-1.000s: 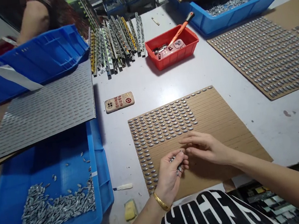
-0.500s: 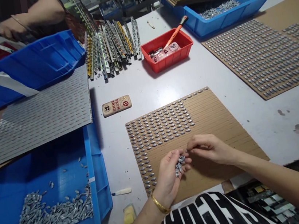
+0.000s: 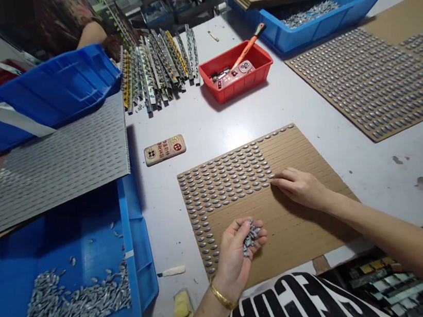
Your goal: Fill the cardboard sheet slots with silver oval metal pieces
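Note:
My left hand [image 3: 242, 243] is cupped, palm up, around a small heap of grey oval metal pieces [image 3: 251, 237], above the lower part of a ribbed cardboard sheet [image 3: 305, 219]. Over the same sheet, my right hand [image 3: 296, 184] is closed in a pinch; its fingertips touch the board at the right end of a row of oval pieces [image 3: 229, 177]. The piece at those fingertips is mostly hidden. Such pieces lie in lines over the sheet's upper left, down its left side and along its top edge.
At left is a blue bin [image 3: 140, 256] of loose pieces, under a grey filled sheet [image 3: 78, 155]. Further off are a red tray [image 3: 241, 84], a phone-shaped case [image 3: 165, 150], metal strips [image 3: 160, 64] and another blue bin [image 3: 318, 25]. A filled cardboard sheet [image 3: 380, 79] lies right. Another person's arm [image 3: 92, 35] shows behind.
My right hand has moved from beside my left hand up to the end of the row. My left hand has shifted slightly down and left. The other person's arm has drawn back.

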A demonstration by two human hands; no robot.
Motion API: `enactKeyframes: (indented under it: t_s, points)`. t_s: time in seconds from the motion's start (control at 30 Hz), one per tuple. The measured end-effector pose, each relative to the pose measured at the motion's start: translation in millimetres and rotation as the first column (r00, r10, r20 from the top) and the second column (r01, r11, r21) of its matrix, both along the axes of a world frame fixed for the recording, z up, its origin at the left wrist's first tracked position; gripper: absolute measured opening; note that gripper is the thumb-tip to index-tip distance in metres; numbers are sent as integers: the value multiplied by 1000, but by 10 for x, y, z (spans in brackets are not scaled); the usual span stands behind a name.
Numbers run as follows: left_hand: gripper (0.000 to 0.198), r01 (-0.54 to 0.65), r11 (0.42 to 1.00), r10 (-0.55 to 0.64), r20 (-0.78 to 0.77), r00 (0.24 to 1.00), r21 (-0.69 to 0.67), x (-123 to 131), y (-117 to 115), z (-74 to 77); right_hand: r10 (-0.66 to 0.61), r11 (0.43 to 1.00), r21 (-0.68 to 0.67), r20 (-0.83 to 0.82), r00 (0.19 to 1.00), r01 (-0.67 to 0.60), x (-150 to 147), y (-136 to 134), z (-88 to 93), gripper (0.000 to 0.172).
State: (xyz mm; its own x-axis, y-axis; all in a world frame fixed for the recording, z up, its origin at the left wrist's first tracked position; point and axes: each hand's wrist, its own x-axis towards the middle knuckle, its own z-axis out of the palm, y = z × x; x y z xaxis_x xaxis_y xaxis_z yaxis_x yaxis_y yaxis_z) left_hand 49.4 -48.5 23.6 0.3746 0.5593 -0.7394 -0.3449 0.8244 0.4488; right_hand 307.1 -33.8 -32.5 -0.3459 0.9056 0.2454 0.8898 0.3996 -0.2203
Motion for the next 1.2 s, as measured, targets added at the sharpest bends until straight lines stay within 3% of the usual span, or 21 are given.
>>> enactKeyframes:
  t_s: [0.17,0.3,0.47,0.6,0.67,0.73,0.83,0.93,1.03,1.13,1.2]
  points:
    - [27,-36,998,37,-37,999,42,-66,-2,-44,-4,1000,-8,-23,1000,4,-15,-24,71,23]
    - [28,-80,996,80,-22,997,33,-109,-7,-22,-26,994,-112,-306,952,-9,-278,-95,277,20]
    - [21,-128,991,128,8,992,41,-186,-36,11,-109,870,-408,-708,697,-278,-833,-139,480,18]
    - [20,-168,984,165,56,985,55,-264,-113,-27,-225,832,-425,-846,483,-357,-1186,-175,417,15]
    - [20,-182,981,178,64,982,64,-301,-154,-42,-280,825,-442,-861,425,-352,-1309,-218,387,14]
    - [20,-173,983,169,64,984,60,-351,-175,-31,-326,818,-484,-836,442,-311,-1390,-260,392,15]
    - [20,-161,987,160,76,984,18,-501,-142,39,-315,860,-478,-772,552,-177,-1428,-266,442,15]
    - [19,-291,957,288,108,952,15,-729,-64,114,-240,918,-387,-720,651,-90,-1408,-196,451,12]
    - [16,-494,869,492,123,862,-10,-922,-19,124,-103,947,-294,-658,746,-128,-1425,-102,337,13]
    - [21,-514,850,523,74,849,-116,-1003,-38,93,58,972,-158,-556,829,-174,-1515,-23,138,19]
    - [23,-521,848,527,51,848,-99,-1011,-66,73,114,979,-98,-475,873,-181,-1589,21,15,22]
